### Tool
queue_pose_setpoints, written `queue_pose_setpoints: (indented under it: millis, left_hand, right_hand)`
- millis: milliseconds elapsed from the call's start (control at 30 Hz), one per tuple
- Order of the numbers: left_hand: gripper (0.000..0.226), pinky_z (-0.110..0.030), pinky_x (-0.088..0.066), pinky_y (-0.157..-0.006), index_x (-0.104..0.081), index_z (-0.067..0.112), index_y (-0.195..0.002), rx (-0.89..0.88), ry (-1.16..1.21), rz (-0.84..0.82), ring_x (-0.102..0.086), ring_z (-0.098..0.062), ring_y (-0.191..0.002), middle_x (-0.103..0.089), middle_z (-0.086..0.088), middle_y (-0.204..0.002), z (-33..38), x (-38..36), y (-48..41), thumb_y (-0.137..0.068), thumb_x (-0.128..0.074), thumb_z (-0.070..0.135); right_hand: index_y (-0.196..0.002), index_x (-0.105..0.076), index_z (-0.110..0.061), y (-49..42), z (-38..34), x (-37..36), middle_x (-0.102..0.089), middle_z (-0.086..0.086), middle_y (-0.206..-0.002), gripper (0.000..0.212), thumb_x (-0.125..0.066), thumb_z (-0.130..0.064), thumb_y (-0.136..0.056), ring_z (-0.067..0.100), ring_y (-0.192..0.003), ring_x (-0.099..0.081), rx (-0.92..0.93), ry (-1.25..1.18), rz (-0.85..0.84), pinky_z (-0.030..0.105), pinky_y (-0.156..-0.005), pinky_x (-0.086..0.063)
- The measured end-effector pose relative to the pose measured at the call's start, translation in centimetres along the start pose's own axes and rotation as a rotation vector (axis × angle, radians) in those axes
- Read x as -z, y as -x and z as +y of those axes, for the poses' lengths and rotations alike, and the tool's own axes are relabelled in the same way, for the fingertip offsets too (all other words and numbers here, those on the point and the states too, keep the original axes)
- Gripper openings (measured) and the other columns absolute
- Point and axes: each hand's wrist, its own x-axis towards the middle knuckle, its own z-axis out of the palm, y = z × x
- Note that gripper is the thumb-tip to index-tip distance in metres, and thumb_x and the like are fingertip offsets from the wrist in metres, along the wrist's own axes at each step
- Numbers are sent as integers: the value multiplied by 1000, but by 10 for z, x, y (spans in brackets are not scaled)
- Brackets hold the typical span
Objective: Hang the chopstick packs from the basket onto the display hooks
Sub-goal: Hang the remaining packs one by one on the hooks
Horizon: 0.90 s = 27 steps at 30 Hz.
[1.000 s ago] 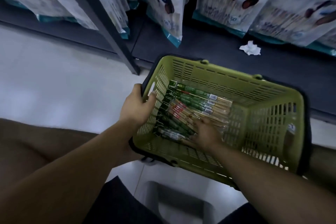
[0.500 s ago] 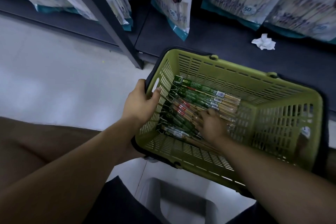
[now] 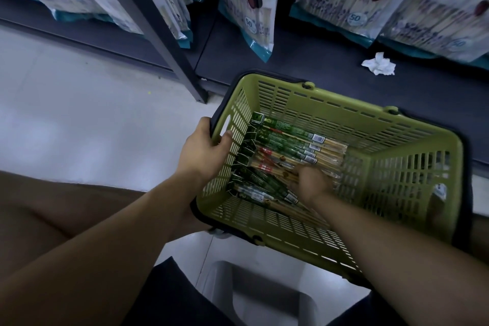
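In the basket, the right hand touches chopstick packs, its fingers' grip unclear; left hand clasps the rim.

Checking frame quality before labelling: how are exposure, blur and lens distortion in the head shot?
Head view: dim and bluish overall, brightest on the pale floor; the right hand is motion-smeared among the chopstick packs, so its grip is unreadable; the left hand gripping the basket rim is sharp; wide-angle stretch slants the shelf upright and enlarges the forearms near the bottom edge.
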Motion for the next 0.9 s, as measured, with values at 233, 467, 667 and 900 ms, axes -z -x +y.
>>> queue_pose_setpoints:
  millis: [233, 467, 667, 900]
  left_hand:
    - [20, -35, -51, -55, -47, 24, -99, 0, 2, -33, -61, -24, -63, -60, -1, -75, 3, 4, 2, -97, -57, 42]
    - [58, -48, -52, -99, -40, 16, -143, 1, -69, -48, -56, -32, -118, -52, -13, -135, 10, 8, 4, -95, -66, 35]
    - [28, -34, -52, -80, -56, 25, -115, -301, -81, 140, -61, -11, -92, -61, 9, -105, 43, 6, 25, -94, -64, 42]
    - [48, -47, -45, -113, -57, 7, -137, 200, 658, -404, -63, -27, -122, -67, -10, -129, 60, -2, 36, -101, -63, 38]
  right_hand:
    - [-112, -70, -21, 2, -1, 11, -72, 2, -98, 21, -73, -23, -91, 19, -80, -62, -14, -178, -9, 27, -64, -44]
    - [-110, -71, -15, 5, -5, 69, -69, 2, -107, 31, -81, -30, -85, 21, -101, -64, 20, -468, -125, 28, -82, -44]
    - [-109, -73, -27, 39, -39, 109, -75, -8, -106, 28, -80, -39, -85, 14, -97, -70, 148, -669, -184, 40, -90, -55]
    - [-88, -78, -19, 61, -82, 127, -72, 2, -78, 7, -77, -26, -87, 11, -70, -64, 244, -921, -367, 28, -66, -49]
